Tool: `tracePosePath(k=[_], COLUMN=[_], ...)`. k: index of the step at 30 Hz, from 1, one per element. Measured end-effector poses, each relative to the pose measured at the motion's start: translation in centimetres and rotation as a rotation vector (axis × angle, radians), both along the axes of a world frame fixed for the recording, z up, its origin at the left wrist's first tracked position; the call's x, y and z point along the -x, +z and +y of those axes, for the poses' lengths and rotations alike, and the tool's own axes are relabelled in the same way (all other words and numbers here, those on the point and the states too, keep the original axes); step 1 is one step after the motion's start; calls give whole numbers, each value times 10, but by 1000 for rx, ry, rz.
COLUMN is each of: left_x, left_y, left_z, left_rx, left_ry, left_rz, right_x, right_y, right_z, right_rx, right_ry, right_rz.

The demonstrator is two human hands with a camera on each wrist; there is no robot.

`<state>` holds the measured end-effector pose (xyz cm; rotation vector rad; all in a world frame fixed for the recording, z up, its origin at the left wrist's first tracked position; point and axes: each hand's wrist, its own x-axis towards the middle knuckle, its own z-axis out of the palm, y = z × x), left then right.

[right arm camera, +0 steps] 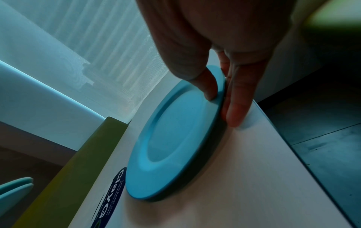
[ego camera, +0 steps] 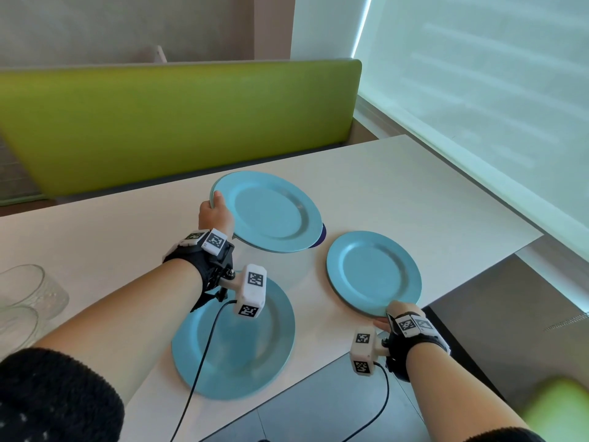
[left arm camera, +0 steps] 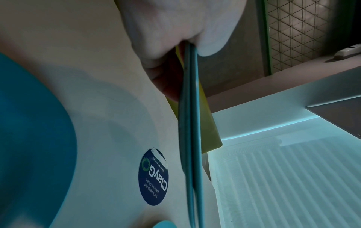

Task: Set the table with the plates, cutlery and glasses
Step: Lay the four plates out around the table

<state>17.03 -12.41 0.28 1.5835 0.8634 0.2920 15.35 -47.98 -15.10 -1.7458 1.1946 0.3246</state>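
My left hand [ego camera: 214,209] grips the near-left rim of two stacked blue plates [ego camera: 271,212], held above the white table [ego camera: 398,186]; the left wrist view shows their two edges [left arm camera: 192,138] pinched between thumb and fingers. My right hand [ego camera: 387,319] pinches the near rim of a single blue plate [ego camera: 373,272] lying near the table's right edge; in the right wrist view the thumb [right arm camera: 207,86] sits on top of that plate [right arm camera: 175,138] and the fingers lie beside and under its rim. A third blue plate [ego camera: 236,342] lies flat at the near edge.
Clear glasses [ego camera: 25,298] stand at the table's left. A round dark-blue sticker [left arm camera: 153,177] is stuck to the tabletop under the held stack. A green bench back [ego camera: 178,122] runs behind the table, and a blind-covered window [ego camera: 478,74] is at the right. No cutlery is in view.
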Motion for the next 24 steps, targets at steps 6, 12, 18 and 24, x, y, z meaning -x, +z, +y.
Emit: tracePosePath(k=[6,12,18,24], left_x=[2,5,9,14], left_y=[0,7,28,42], left_z=[2,9,19,31], left_rx=[4,23,36,108], left_ry=[11,38,76,113], left_rz=[-10,-32,-55,-103], right_x=[-10,11,-7,-62], right_y=[-31,51,125,146], right_z=[-18,19,70,140], right_rx=[-59,137,318,18], right_ry=[12,57,157,435], right_rz=[-20,119,-63,-371])
